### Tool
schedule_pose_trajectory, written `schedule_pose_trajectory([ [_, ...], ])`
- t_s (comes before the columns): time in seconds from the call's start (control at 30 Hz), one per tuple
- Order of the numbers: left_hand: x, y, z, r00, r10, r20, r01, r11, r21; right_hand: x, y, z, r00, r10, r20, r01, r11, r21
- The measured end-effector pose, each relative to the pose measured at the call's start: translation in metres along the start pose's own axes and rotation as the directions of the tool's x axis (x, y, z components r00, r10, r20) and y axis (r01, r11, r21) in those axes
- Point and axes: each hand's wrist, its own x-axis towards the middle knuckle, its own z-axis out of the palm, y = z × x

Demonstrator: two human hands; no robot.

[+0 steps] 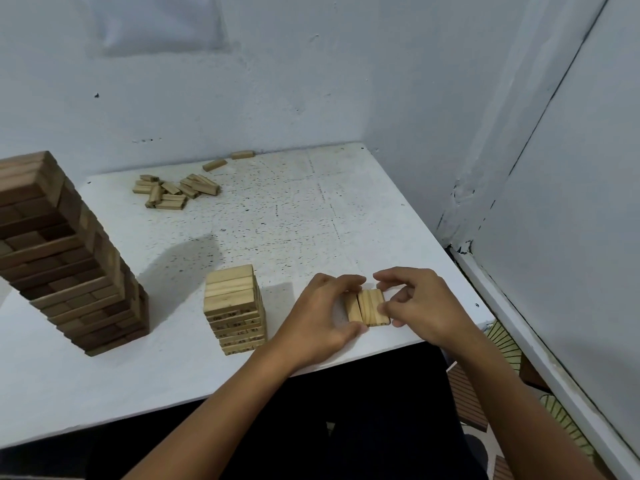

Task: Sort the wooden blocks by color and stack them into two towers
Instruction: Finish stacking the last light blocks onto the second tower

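My left hand [320,318] and my right hand [417,304] meet over a row of three light blocks [367,307] lying flat on the white table [298,216] near its front edge. Both hands have curled fingers and thumbs pinching the row from opposite sides, the left on its left side, the right on its right. The blocks lie side by side, touching, their long axes running away from me, end faces toward me. Just left of my left hand stands the light tower [235,308], its top blocks lying crosswise to the row I hold; dark numbers are stamped on the faces of its lower blocks, but they are too small for me to read. Further left, well apart, the tall dark tower [65,254] rises, its layers alternating in direction. Far beyond my hands, toward the wall, a loose pile of light blocks [175,191] lies jumbled, with two stray blocks [228,160] behind it.
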Motion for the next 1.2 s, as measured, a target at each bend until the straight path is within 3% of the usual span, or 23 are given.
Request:
schedule_pose_trajectory([
  [0.43,-0.007,-0.002,-0.002,1.000,0.012,0.010,-0.012,0.999,-0.049,-0.006,-0.001,0.000,0.999,-0.040,0.018,0.040,0.999,-0.017],
  [0.67,-0.011,-0.004,-0.002,1.000,-0.001,-0.008,0.001,0.998,-0.067,-0.009,0.000,-0.018,0.965,-0.098,0.242,0.157,0.958,-0.240],
  [0.8,-0.010,-0.005,-0.003,1.000,-0.015,0.008,0.015,0.997,-0.079,-0.010,0.006,-0.020,0.952,-0.115,0.285,0.190,0.950,-0.249],
  [1.2,-0.009,-0.005,-0.003,0.999,-0.039,0.011,0.040,0.995,-0.091,-0.002,0.025,-0.008,0.959,-0.244,0.147,0.265,0.952,-0.151],
])
